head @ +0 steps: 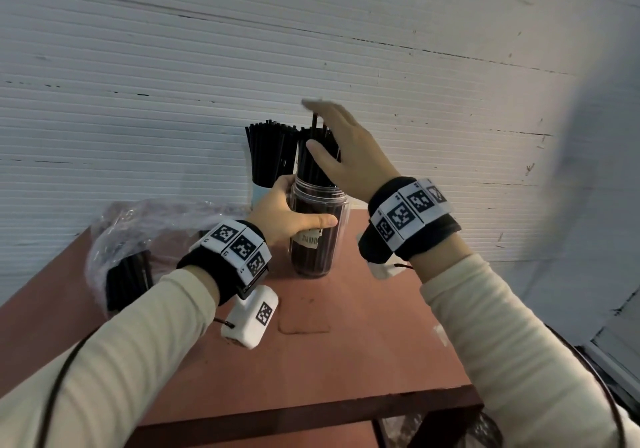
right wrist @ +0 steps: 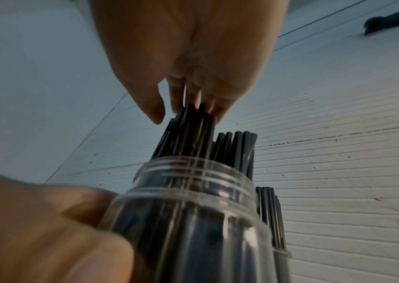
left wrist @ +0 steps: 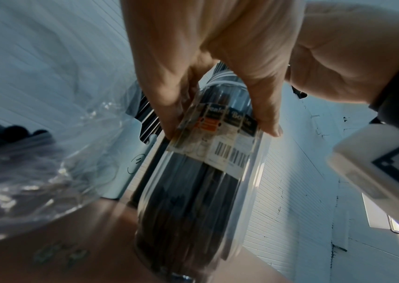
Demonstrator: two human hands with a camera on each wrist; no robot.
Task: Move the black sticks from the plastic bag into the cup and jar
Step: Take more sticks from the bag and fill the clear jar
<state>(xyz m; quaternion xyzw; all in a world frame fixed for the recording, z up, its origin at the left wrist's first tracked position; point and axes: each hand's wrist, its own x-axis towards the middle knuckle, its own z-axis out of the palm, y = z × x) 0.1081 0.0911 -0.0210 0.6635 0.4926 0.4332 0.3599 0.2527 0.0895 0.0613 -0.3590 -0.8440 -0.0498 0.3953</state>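
We find the jar standing upright on the table, packed with black sticks whose long axes run near vertical, tips fanning slightly up and out. Our left hand grips the jar's side, thumb across the label. Our right hand sits over the stick tops, fingers straight and touching the ends. The cup, just behind and left, holds more upright sticks. The bag lies at left with sticks inside.
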